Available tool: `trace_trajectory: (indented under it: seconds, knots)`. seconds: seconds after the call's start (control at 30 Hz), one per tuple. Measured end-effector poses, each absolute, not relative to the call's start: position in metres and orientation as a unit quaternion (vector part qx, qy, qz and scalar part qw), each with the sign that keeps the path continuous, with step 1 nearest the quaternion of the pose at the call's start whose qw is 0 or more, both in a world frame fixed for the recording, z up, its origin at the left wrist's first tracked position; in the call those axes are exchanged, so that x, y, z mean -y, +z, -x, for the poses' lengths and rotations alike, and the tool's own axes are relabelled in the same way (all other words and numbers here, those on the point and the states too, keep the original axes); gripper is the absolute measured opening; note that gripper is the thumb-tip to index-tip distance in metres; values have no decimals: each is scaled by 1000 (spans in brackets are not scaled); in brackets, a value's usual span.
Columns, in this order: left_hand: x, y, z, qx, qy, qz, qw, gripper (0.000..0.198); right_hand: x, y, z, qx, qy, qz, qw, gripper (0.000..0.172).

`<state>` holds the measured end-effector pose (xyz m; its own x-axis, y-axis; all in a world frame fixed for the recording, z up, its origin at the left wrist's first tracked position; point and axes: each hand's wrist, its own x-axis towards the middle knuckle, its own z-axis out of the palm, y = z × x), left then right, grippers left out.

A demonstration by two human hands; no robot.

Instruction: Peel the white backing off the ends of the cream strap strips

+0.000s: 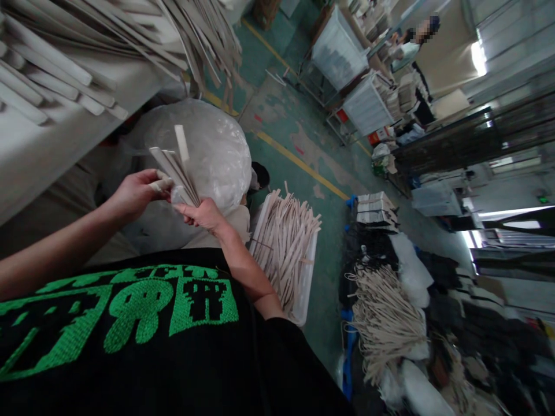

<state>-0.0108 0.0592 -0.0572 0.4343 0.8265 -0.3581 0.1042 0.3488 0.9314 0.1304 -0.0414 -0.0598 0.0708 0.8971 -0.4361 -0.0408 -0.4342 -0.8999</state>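
My right hand (pixel 205 216) is closed around the lower end of a small bundle of beige fabric strips (pixel 176 167). The strips fan out a little at the top, and one stands apart from the others. My left hand (pixel 145 189) is pinched shut at the bundle's left side, with pale wrapping on its fingers. What lies between those fingertips is too small to make out. Behind the bundle is a large clear plastic bag (pixel 221 144), bulging and pale. Many similar strips (pixel 56 75) lie on a pale-covered table (pixel 99 127) at the upper left.
A white bin (pixel 309 277) heaped with loose strips stands on the green floor right of my arm. Farther right are bundled cords (pixel 385 318) and dark stacks. White crates (pixel 340 49) on wheeled frames stand at the back, near another person (pixel 407 49).
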Motion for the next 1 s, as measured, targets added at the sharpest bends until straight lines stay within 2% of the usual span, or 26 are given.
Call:
trace_trajectory:
  seconds: [0.13,0.27,0.4,0.53,0.8,0.9,1.0]
  knots:
    - [-56,-59,18,-466,276,-444,713,37,36,-51,-131,336,578,596,444,40]
    - [-40,-65,30,-419,132,-518,734,48,29,-49,-136,299,564,602,480,40]
    - [-23,-67,35,-421,111,-559,705,39,21,-48,-138,275,565,597,498,41]
    - [-18,-69,38,-427,113,-532,723,31,15,-49,-135,263,558,611,496,36]
    - [-20,-75,46,-395,19,-564,725,31,9,-67,-136,296,523,653,461,36]
    - [-24,-70,48,-418,10,-514,749,27,8,-81,-143,294,491,698,430,31]
    - [-29,-64,50,-457,41,-406,790,11,7,-99,-150,273,490,723,403,27]
